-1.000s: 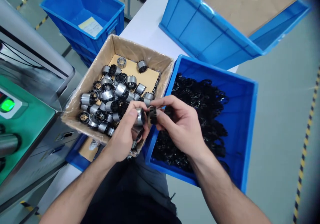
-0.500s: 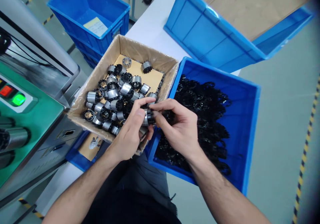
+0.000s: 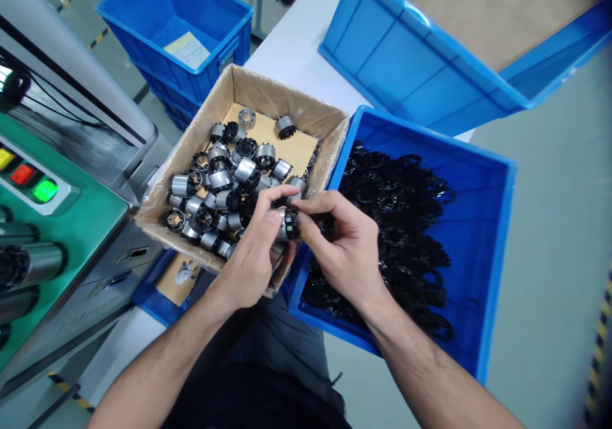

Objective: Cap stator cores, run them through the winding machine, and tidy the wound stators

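Note:
A silver stator core (image 3: pixel 287 224) with a black toothed end piece is held over the near right corner of a cardboard box (image 3: pixel 268 85). My left hand (image 3: pixel 251 257) is closed round its metal side, with the thumb on top. The thumb and fingers of my right hand (image 3: pixel 345 243) pinch the black end, hiding part of it. Beneath my left hand, another metal cylinder is partly hidden. Several more stator cores (image 3: pixel 220 179), most with black ends, lie in a loose heap inside the plastic-lined box.
To the right, a blue bin (image 3: pixel 500 250) holds a pile of thin black plastic parts (image 3: pixel 396 225). Behind it stands a larger blue crate (image 3: pixel 401 53) with brown board. Stacked blue bins (image 3: pixel 191 8) are at the back left, beside a green machine (image 3: pixel 90 225) with lit buttons.
The view has shifted slightly, so the surroundings sit a little further right and lower. Both hands stay on the same stator core, its black end showing more clearly between my fingers.

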`<state>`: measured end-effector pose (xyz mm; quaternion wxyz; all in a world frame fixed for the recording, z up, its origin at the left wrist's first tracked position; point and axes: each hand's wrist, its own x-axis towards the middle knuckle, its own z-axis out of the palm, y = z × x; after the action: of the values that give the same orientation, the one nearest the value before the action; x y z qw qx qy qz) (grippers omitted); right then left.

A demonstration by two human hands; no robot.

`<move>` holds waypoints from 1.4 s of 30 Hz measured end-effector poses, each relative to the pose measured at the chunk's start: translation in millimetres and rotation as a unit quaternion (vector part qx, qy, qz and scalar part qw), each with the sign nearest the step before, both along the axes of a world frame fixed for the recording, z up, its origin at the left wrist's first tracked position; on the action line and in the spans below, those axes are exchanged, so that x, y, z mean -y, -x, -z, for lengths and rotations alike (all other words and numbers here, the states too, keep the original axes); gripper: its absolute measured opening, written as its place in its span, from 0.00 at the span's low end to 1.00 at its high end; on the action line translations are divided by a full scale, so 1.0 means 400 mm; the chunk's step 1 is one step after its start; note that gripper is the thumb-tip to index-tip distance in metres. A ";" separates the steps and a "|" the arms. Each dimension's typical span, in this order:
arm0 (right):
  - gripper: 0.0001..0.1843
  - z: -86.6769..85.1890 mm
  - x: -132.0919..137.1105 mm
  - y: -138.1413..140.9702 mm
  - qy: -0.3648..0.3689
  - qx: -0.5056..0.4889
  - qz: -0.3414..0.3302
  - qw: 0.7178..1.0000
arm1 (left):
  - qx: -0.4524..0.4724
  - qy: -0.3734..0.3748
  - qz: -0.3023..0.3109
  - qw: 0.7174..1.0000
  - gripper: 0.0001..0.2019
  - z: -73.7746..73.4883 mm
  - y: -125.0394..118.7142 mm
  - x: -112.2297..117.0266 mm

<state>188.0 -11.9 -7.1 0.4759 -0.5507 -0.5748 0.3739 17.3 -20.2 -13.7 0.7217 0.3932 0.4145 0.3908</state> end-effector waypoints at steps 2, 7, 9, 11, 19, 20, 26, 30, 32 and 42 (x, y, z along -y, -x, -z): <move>0.02 0.002 -0.002 -0.002 0.009 -0.005 -0.008 1.000 | -0.001 0.002 0.000 1.000 0.26 0.001 -0.001 0.000; 0.03 -0.002 -0.006 -0.004 -0.032 0.004 -0.021 0.999 | -0.011 -0.003 0.020 1.000 0.29 -0.004 0.001 0.003; 0.04 -0.006 -0.006 -0.006 -0.028 0.016 -0.024 0.999 | -0.022 -0.014 0.012 1.000 0.30 -0.010 0.002 0.006; 0.04 -0.009 -0.006 -0.008 0.001 0.015 -0.027 1.000 | -0.033 -0.022 0.004 0.999 0.30 -0.016 0.002 0.009; 0.05 -0.017 -0.012 -0.018 -0.026 0.023 -0.054 0.998 | -0.019 -0.013 0.019 1.000 0.28 -0.011 0.006 0.006; 0.06 -0.018 -0.012 -0.019 -0.029 0.027 -0.057 0.998 | -0.018 -0.014 0.020 1.000 0.28 -0.009 0.006 0.006; 0.06 -0.016 -0.012 -0.023 -0.036 0.010 -0.067 0.997 | -0.012 -0.008 0.031 0.999 0.27 -0.007 0.005 0.008; 0.05 -0.011 -0.009 -0.025 -0.033 0.001 -0.063 0.997 | -0.005 -0.003 0.029 1.000 0.28 -0.008 0.005 0.010; 0.05 -0.013 -0.007 -0.023 -0.042 0.012 -0.065 0.997 | -0.005 0.004 0.033 0.999 0.28 -0.010 0.006 0.013; 0.14 -0.019 -0.016 -0.051 0.064 -0.128 -0.092 0.985 | 0.006 -0.087 -0.016 0.996 0.28 -0.001 -0.002 -0.011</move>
<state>208.2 -5.5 0.3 0.4729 -0.4727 -0.5322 0.5193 18.2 -15.8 -13.3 0.6809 0.4450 0.3812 0.4394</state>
